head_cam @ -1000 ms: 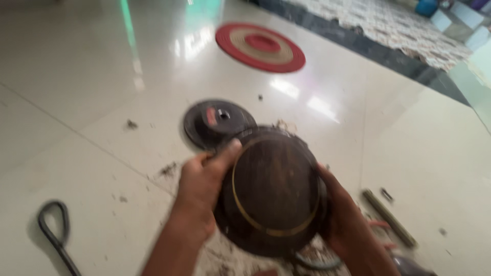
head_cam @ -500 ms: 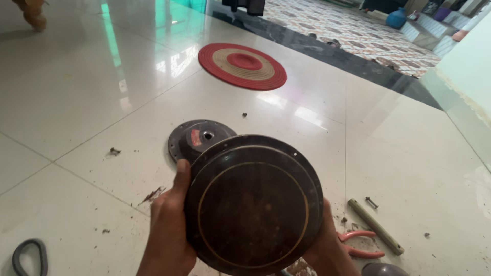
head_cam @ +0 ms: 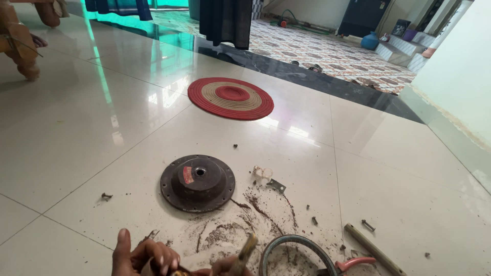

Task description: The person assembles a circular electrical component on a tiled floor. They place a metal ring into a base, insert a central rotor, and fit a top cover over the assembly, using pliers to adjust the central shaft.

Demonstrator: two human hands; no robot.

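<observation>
Down at the frame's bottom edge, the left hand (head_cam: 146, 257) was curled around something mostly cut off from view, and the right hand (head_cam: 227, 266) gripped a yellowish tool handle (head_cam: 247, 247). The dark round metal cover plate with bolt holes (head_cam: 197, 182) already lay removed on the glossy white tiled floor (head_cam: 102, 133), with loose screws (head_cam: 367, 225) and rust-brown grit (head_cam: 255, 209) scattered near. A grey ring (head_cam: 296, 250) lay just beside the hands; reassembly looked undone.

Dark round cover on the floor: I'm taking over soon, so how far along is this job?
Done: the dark round cover lies detached on the tile. In hand: left hand and right hand grip a wooden handle and something cropped. Left: loose screw, ring, pliers lie scattered.
</observation>
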